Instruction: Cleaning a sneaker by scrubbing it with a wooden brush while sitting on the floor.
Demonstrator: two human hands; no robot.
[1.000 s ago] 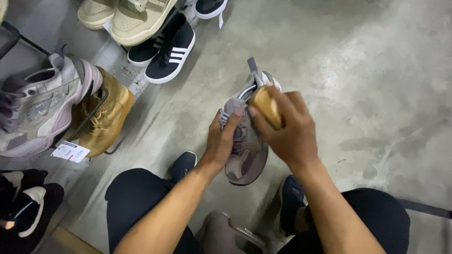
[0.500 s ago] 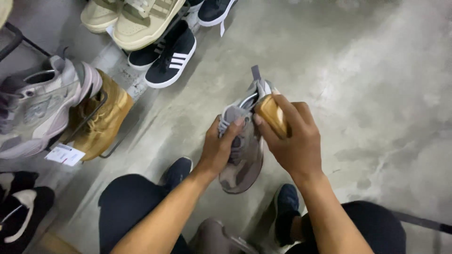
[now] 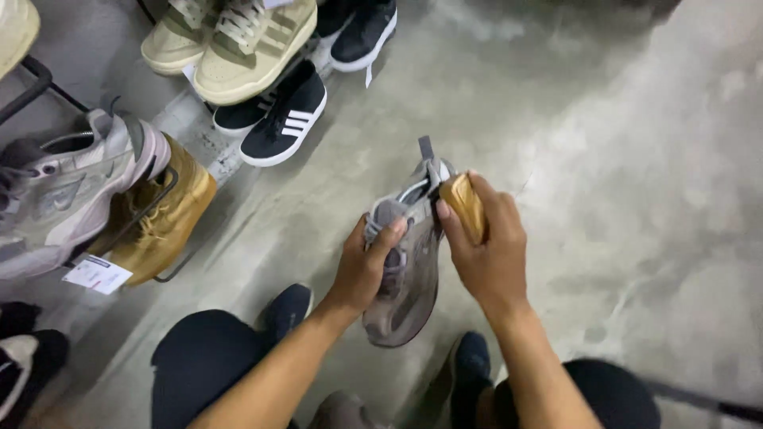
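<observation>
At the left edge, a grey shoe (image 3: 56, 199) and a tan boot (image 3: 163, 214) sit on a rack. They have slid toward the left since before. In the middle, the left hand (image 3: 367, 266) grips the grey sneaker (image 3: 409, 262), still held over the floor. The right hand (image 3: 486, 253) stays closed around a tan brush (image 3: 464, 205) at the sneaker's opening.

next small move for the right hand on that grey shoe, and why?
Probably push the tan wad down into the grey shoe. The right hand grips the wad right at the shoe's opening near the heel, while the left hand clamps the shoe from the side, sole facing away, steadying it. The wad looks mostly outside the shoe; how deep it already sits I cannot tell.
</observation>
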